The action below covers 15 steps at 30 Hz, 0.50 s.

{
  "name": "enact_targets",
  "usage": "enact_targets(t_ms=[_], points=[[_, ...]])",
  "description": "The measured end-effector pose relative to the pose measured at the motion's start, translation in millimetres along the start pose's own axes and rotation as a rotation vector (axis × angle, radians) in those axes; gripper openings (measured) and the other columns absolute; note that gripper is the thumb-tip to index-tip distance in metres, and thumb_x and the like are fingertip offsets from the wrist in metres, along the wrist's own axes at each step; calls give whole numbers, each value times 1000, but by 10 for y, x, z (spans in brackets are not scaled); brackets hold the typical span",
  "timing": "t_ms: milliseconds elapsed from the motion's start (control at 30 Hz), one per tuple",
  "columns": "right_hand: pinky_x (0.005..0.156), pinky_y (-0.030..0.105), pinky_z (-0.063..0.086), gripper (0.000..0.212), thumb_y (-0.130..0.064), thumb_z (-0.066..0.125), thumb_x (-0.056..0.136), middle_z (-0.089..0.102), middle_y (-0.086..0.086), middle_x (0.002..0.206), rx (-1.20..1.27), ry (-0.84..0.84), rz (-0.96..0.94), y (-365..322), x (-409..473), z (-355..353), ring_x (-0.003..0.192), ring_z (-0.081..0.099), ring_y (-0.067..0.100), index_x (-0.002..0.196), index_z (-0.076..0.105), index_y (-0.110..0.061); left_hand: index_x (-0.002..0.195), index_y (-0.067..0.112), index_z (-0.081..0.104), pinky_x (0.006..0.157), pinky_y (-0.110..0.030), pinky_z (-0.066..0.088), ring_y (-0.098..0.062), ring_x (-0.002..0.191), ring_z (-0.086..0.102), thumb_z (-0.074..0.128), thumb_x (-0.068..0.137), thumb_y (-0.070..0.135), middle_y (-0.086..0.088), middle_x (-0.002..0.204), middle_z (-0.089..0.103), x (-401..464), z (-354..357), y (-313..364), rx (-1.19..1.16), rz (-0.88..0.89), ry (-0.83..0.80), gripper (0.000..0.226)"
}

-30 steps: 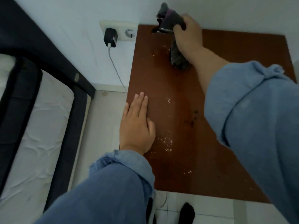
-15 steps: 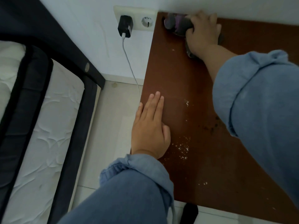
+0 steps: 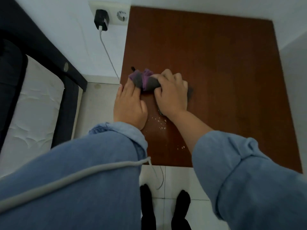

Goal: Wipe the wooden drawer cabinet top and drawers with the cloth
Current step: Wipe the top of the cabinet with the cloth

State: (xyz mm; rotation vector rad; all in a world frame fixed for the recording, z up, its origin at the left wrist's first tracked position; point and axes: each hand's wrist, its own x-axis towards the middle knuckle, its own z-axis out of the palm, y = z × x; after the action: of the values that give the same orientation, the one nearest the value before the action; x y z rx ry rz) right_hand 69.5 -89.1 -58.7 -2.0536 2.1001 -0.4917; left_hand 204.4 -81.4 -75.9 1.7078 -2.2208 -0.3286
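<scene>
The brown wooden cabinet top (image 3: 216, 63) fills the middle and right of the head view. My right hand (image 3: 171, 95) presses a bunched grey and purple cloth (image 3: 143, 80) onto the top near its left edge. My left hand (image 3: 129, 105) lies flat on the top beside it, fingers apart, with the cloth over its fingertips. Pale crumbs (image 3: 159, 122) lie on the wood just below both hands. The drawers are hidden under the top.
A wall socket (image 3: 122, 14) with a black charger (image 3: 101, 19) and white cable (image 3: 108, 53) sits left of the cabinet. A dark bed frame (image 3: 49, 52) and white mattress (image 3: 33, 113) stand at the left. My feet (image 3: 181, 206) stand on white floor tiles.
My right hand has dragged the cloth from the far left corner of the top toward me, up against my left hand. The camera view has shifted.
</scene>
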Motion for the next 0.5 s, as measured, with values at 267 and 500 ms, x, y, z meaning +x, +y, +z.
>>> enact_targets(t_ms=[267, 500], points=[[77, 36, 34, 34, -18, 42, 82, 56, -3, 104, 64, 22, 4, -44, -817, -62, 91, 48, 25, 109, 62, -23, 148, 9, 26, 118, -33, 4, -19, 147, 12, 46, 93, 25, -5, 158, 20, -14, 48, -88, -41, 7, -61, 61], [72, 32, 36, 29, -23, 41, 81, 56, -9, 90, 255, -10, 97, -29, -1163, -155, 81, 50, 19, 96, 66, -24, 148, 6, 24, 118, -35, 3, -21, 147, 12, 39, 89, 4, -8, 158, 19, -34, -6, -45, 20, 17, -55, 62]])
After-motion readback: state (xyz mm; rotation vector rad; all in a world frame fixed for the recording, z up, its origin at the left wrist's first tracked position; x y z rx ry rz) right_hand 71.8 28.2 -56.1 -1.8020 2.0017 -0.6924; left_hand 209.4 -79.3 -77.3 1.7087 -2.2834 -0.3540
